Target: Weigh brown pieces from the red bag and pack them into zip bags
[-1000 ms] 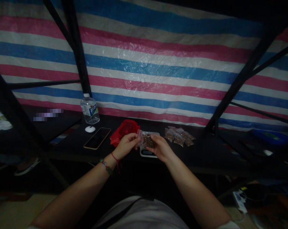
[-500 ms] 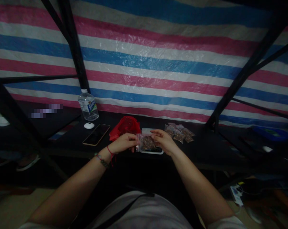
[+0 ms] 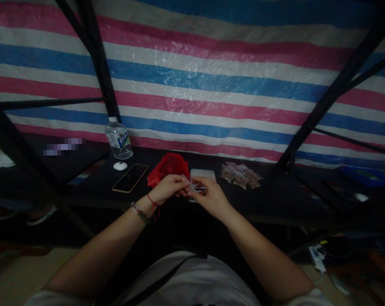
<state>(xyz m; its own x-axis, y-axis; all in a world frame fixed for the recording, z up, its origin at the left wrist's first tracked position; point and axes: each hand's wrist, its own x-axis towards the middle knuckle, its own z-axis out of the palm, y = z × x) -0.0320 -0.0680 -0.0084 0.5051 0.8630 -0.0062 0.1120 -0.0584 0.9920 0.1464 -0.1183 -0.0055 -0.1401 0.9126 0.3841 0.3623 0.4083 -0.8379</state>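
Observation:
My left hand [image 3: 168, 188] and my right hand [image 3: 208, 196] meet over the front of a dark table [image 3: 275, 199]. Both pinch a small clear plastic bag [image 3: 189, 187] at its top edge; my right hand covers most of it, so its contents are hidden. Just behind the hands lies a small white scale [image 3: 203, 174]. A crumpled red plastic bag [image 3: 168, 167] sits left of the scale, touching my left hand's far side. A pile of several small clear bags of brown bits [image 3: 240, 175] lies to the right of the scale.
A phone [image 3: 130, 177], a small white round object [image 3: 120, 165] and a water bottle [image 3: 118, 138] stand at the left of the table. Black frame bars [image 3: 98, 63] cross a striped tarp [image 3: 211, 76] behind. A power strip [image 3: 316, 257] lies on the floor at right.
The small bag, held flat and showing brown contents before, is now drawn closer between my hands and mostly covered by my right hand. The view shifted slightly.

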